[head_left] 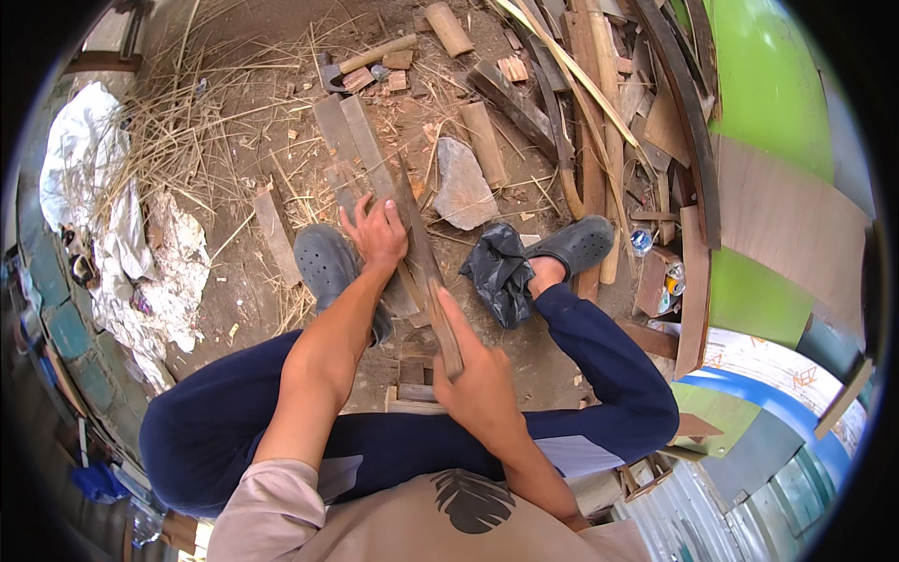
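Observation:
My right hand [479, 384] is closed around the wooden handle of a long, tapering brown blade [418, 225]. Its index finger lies along the handle, and the tip points away from me. Whether the edge has saw teeth is too fine to tell. To its left, my left hand [377, 234] rests with spread fingers on a pair of narrow wooden boards [361, 131] lying on the ground between my feet. The blade runs close along the boards' right side; I cannot tell whether it touches them. My left foot, in a grey clog [323, 258], is beside the boards.
A flat grey stone [461, 183] and a crumpled black plastic bag [501, 272] lie right of the blade. Ahead are a hatchet [332, 77] and wood offcuts [449, 28]. Long timber [592, 122] piles up on the right, straw [215, 122] and white sheeting [80, 159] on the left.

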Demonstrator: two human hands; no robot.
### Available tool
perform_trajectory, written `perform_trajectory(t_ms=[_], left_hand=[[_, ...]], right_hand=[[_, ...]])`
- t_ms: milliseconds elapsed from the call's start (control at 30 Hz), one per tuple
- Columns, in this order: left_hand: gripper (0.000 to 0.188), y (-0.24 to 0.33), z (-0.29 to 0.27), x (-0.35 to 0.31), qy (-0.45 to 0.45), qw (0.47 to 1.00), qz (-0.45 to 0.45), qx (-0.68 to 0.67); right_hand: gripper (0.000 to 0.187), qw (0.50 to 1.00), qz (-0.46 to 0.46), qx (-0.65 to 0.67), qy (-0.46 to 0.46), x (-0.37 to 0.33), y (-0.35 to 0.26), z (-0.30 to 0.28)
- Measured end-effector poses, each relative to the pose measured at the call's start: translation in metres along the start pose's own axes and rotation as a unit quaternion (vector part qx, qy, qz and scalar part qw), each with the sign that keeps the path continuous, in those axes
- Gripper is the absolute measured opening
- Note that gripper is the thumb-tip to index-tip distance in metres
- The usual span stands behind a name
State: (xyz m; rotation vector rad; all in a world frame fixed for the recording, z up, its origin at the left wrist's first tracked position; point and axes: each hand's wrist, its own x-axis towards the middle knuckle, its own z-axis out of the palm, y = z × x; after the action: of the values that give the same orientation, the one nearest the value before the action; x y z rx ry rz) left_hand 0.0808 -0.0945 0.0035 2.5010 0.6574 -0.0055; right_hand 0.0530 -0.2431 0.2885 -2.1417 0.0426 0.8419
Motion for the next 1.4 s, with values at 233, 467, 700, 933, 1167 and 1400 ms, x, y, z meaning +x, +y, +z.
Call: perform_trajectory(t_ms=[233, 467, 700, 933, 1167, 1400], left_hand=[[0.041, -0.01, 0.01, 0.002, 0.006, 0.999, 0.052, -0.014], [0.04, -0.002, 0.003, 0.004, -0.016, 0.999, 0.028, 0.039], [0.045, -0.029, 0.025, 0.004, 0.012, 0.997, 0.064, 0.04], [0.048, -0.021, 0.017, 0.008, 0.007, 0.998, 0.058, 0.033], [0.046, -0.026, 0.023, 0.005, 0.02, 0.998, 0.058, 0.029], [0.045, -0.02, 0.018, 0.005, -0.001, 0.996, 0.085, -0.007]], right_hand=[[0.076, 0.999, 0.02, -0.013, 0.038, 0.084, 0.012, 0.031], [0.077, 0.998, -0.001, 0.054, 0.035, -0.015, 0.004, 0.005], [0.081, 0.998, 0.007, 0.016, 0.057, 0.044, 0.018, 0.032], [0.082, 0.999, 0.018, 0.015, 0.029, 0.009, 0.001, 0.017], [0.079, 0.999, 0.0, 0.016, 0.031, -0.029, 0.013, 0.014], [0.076, 0.994, -0.04, -0.003, 0.099, 0.066, 0.025, 0.034]])
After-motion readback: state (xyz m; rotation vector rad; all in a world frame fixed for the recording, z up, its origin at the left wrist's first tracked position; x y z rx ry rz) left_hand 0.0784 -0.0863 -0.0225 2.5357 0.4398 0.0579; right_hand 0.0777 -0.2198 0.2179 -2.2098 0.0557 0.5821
